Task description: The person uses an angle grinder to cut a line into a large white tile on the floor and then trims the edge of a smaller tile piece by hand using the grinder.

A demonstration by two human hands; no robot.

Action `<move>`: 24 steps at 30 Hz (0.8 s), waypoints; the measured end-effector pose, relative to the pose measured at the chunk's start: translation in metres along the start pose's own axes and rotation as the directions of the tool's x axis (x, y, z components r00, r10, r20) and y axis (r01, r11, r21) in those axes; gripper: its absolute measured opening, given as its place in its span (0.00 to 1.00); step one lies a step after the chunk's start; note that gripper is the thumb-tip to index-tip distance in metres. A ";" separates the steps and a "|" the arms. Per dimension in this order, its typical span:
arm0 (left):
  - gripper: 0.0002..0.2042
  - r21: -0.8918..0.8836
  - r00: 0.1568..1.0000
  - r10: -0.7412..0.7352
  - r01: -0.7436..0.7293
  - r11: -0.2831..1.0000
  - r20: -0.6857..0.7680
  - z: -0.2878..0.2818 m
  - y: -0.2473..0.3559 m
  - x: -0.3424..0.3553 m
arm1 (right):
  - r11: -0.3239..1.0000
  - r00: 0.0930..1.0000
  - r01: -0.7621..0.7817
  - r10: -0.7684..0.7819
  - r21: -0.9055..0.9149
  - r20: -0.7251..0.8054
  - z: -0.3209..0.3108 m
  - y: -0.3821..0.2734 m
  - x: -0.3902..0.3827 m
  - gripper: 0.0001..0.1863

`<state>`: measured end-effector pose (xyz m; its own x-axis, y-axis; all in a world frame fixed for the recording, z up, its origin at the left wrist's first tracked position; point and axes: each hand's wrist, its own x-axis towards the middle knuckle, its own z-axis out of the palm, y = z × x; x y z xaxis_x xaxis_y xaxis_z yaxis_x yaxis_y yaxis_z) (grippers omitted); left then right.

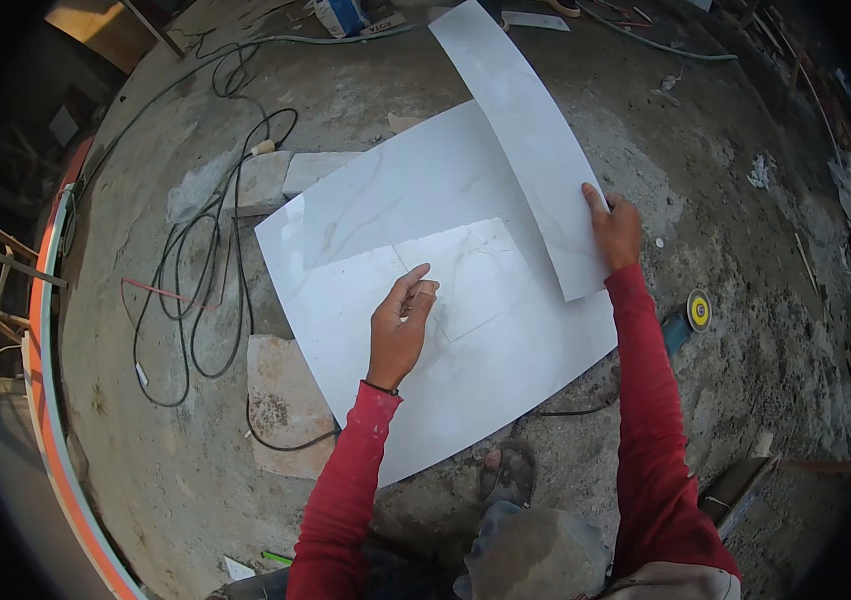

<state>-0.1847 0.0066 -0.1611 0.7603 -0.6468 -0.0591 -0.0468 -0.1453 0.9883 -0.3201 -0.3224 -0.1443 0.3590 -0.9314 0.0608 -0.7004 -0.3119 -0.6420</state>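
Observation:
A large white marbled tile point(476, 370) lies in front of me, raised on pale blocks, with thin lines drawn on its face. My right hand point(618, 225) grips the lower right edge of a long white tile strip point(536, 130), which is held tilted over the tile's right part. Above the middle of the large tile hovers my left hand point(404, 325), its fingers and thumb drawn together; whatever may be between them is too small to make out. Right of the tile, on the ground, rests an angle grinder point(688, 320) with a yellow-centred disc.
Dark cable point(186, 310) lies in loops on the rough ground at left. Pale blocks point(286, 400) support the tile's left side. A hose point(326, 40) runs across the far ground near a blue and white bag point(342, 16). An orange-and-white edge point(46, 370) borders the left.

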 end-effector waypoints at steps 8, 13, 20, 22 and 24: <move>0.20 -0.061 0.760 -0.249 0.267 0.962 -0.600 -0.136 -0.072 -0.076 | 0.861 0.982 0.112 -0.172 -0.496 -0.077 -0.003 0.018 0.139 0.32; 0.19 0.003 0.735 -0.212 0.279 0.960 -0.644 -0.141 -0.088 -0.091 | 0.859 0.992 0.106 -0.127 -0.500 -0.009 0.034 0.063 0.179 0.33; 0.15 0.024 0.710 -0.215 0.310 0.950 -0.671 -0.143 -0.098 -0.088 | 0.951 0.998 0.037 -0.022 -0.307 0.052 0.087 0.136 0.168 0.32; 0.15 0.172 0.712 -0.170 0.381 0.908 -0.682 -0.143 -0.099 -0.081 | 0.918 0.998 0.066 -0.055 -0.390 0.039 0.097 0.141 0.158 0.31; 0.16 0.254 0.716 -0.115 0.387 0.886 -0.688 -0.145 -0.098 -0.073 | 0.934 0.991 0.117 -0.132 -0.338 -0.020 0.100 0.134 0.142 0.28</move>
<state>-0.1416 0.1764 -0.2332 0.9958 0.0689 -0.0596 0.0883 -0.5694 0.8173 -0.3014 -0.4776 -0.2984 0.4355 -0.8858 0.1602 -0.8204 -0.4638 -0.3345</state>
